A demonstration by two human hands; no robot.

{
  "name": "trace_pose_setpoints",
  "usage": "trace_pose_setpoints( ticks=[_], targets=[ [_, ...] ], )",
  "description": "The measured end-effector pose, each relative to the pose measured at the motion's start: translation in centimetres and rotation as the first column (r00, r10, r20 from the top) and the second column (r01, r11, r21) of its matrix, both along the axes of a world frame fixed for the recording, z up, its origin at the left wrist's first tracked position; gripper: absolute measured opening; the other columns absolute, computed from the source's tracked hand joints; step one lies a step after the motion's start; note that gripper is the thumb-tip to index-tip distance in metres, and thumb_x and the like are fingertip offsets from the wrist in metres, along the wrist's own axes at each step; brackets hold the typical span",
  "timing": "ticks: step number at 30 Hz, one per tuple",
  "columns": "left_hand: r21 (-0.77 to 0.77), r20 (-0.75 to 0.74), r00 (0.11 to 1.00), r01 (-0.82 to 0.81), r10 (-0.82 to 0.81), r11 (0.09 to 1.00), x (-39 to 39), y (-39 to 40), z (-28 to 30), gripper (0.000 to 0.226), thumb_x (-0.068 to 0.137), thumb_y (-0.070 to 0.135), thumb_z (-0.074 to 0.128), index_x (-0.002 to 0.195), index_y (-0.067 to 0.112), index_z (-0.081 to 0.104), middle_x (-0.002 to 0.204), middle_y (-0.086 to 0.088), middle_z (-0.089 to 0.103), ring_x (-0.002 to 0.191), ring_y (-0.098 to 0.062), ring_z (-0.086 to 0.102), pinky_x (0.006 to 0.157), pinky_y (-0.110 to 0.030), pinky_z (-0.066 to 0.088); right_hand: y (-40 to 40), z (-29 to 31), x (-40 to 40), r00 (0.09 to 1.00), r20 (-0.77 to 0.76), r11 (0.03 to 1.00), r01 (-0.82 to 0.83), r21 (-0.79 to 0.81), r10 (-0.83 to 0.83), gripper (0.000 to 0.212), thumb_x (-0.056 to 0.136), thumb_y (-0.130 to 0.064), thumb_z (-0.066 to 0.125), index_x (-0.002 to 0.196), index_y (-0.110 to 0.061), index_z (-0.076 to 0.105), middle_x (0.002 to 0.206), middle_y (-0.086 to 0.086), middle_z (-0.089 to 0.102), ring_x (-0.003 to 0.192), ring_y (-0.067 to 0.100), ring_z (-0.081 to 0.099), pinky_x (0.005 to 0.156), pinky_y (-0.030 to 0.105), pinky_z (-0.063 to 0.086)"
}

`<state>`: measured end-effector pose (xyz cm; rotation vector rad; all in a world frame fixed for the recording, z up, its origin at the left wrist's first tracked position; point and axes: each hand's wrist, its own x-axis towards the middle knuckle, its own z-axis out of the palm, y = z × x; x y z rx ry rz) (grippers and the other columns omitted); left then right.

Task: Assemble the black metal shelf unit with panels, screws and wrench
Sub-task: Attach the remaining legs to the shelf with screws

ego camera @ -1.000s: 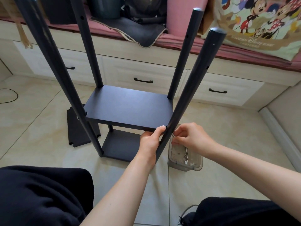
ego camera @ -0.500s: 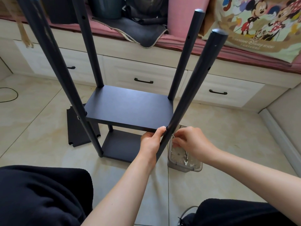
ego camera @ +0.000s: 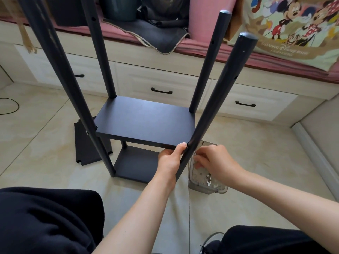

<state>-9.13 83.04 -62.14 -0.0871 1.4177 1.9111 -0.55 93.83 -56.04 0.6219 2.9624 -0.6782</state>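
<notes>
Since a moment ago, the right hand point(ego camera: 216, 163) has dropped slightly beside the near-right post point(ego camera: 216, 107), fingers curled, pinching a thin silvery tool whose kind I cannot tell. Left hand point(ego camera: 169, 159) grips the upper panel point(ego camera: 145, 121) by its front edge. Four smooth round matte-black posts rise upright; two flat rectangular panels sit fitted, a third panel point(ego camera: 88, 145) lies on glossy tile. One clear plastic box point(ego camera: 207, 182) holds hardware.

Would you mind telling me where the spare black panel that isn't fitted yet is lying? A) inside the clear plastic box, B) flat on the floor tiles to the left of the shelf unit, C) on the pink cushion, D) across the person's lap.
B: the loose black panel lies flat on the floor tiles, left of the shelf unit and partly behind its near left pole.
</notes>
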Motion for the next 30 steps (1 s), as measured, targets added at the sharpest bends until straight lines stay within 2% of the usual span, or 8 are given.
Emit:
trace_pose_setpoints(
  ticks=[3,5,7,11,16,23,28,30],
  targets=[
    [-0.001,-0.005,1.0,0.008,-0.009,1.0,0.0,-0.1,-0.1,0.026,0.091,0.033,0.07,0.099,0.009,0.078,0.097,-0.007,0.078,0.098,-0.025,0.073,0.084,-0.03,0.057,0.0,-0.2,0.2,1.0,-0.009,1.0,-0.018,0.007,0.018,0.024,0.1,-0.019,0.052,0.081,-0.009,0.061,0.074,-0.012,0.064,0.069,0.013,0.063,0.067,0.026,0.05],
    [-0.004,-0.007,1.0,0.011,-0.011,1.0,0.0,-0.1,-0.1,0.026,0.091,0.033,0.07,0.099,0.009,0.078,0.097,-0.007,0.078,0.098,-0.026,0.073,0.089,-0.034,0.056,0.1,-0.4,0.3,0.999,-0.021,0.999,-0.029,0.028,0.03,0.022,0.101,-0.02,0.05,0.085,-0.007,0.059,0.072,-0.015,0.059,0.066,0.011,0.06,0.06,0.016,0.044],
    [-0.004,-0.009,1.0,0.008,-0.008,1.0,0.0,-0.1,-0.1,0.026,0.091,0.033,0.07,0.098,0.009,0.078,0.097,-0.008,0.078,0.099,-0.026,0.073,0.09,-0.036,0.056,0.2,-0.6,0.6,0.998,-0.036,0.997,-0.049,0.053,0.051,0.021,0.101,-0.02,0.05,0.086,-0.008,0.057,0.072,-0.016,0.056,0.064,0.009,0.057,0.057,0.013,0.04],
    [-0.01,-0.012,1.0,0.004,-0.004,1.0,0.0,-0.1,-0.1,0.026,0.09,0.035,0.071,0.097,0.011,0.078,0.095,-0.006,0.079,0.097,-0.024,0.073,0.083,-0.03,0.057,0.2,-0.4,0.8,0.997,-0.04,0.996,-0.07,0.053,0.072,0.023,0.102,-0.025,0.048,0.085,-0.013,0.058,0.078,-0.01,0.065,0.069,0.011,0.062,0.066,0.026,0.05],
    [-0.003,-0.017,1.0,0.003,-0.003,1.0,0.0,0.0,-0.3,0.029,0.089,0.036,0.071,0.1,0.01,0.078,0.096,-0.006,0.078,0.096,-0.024,0.074,0.083,-0.03,0.057,-0.2,0.0,0.9,0.995,-0.038,0.992,-0.084,0.096,0.088,0.023,0.102,-0.026,0.048,0.086,-0.011,0.057,0.081,-0.005,0.067,0.071,0.015,0.062,0.07,0.033,0.051],
    [-0.014,-0.013,1.0,0.01,-0.01,1.0,0.0,0.0,-0.5,0.028,0.09,0.036,0.072,0.097,0.01,0.079,0.096,-0.009,0.078,0.097,-0.027,0.074,0.089,-0.037,0.057,-0.4,0.4,0.7,0.998,-0.038,0.997,-0.043,0.064,0.045,0.024,0.1,-0.024,0.053,0.077,-0.017,0.055,0.076,-0.005,0.067,0.068,0.014,0.063,0.07,0.032,0.052],
    [-0.025,-0.01,1.0,0.014,-0.015,1.0,-0.1,0.0,-0.7,0.03,0.089,0.039,0.072,0.097,0.011,0.078,0.095,-0.007,0.078,0.096,-0.026,0.074,0.086,-0.034,0.058,-0.3,0.4,0.6,0.998,0.031,0.995,-0.057,0.087,0.054,0.03,0.103,-0.024,0.046,0.081,-0.009,0.059,0.079,-0.003,0.069,0.067,0.014,0.062,0.069,0.031,0.052],
    [-0.029,-0.017,1.0,0.015,-0.015,0.999,-0.1,0.0,-0.7,0.029,0.089,0.039,0.072,0.097,0.011,0.079,0.095,-0.007,0.078,0.097,-0.027,0.073,0.089,-0.038,0.057,-0.2,0.6,0.4,0.997,0.052,0.994,-0.063,0.089,0.058,0.03,0.103,-0.022,0.046,0.082,-0.007,0.06,0.081,-0.002,0.07,0.068,0.015,0.063,0.07,0.032,0.052]
  ],
)
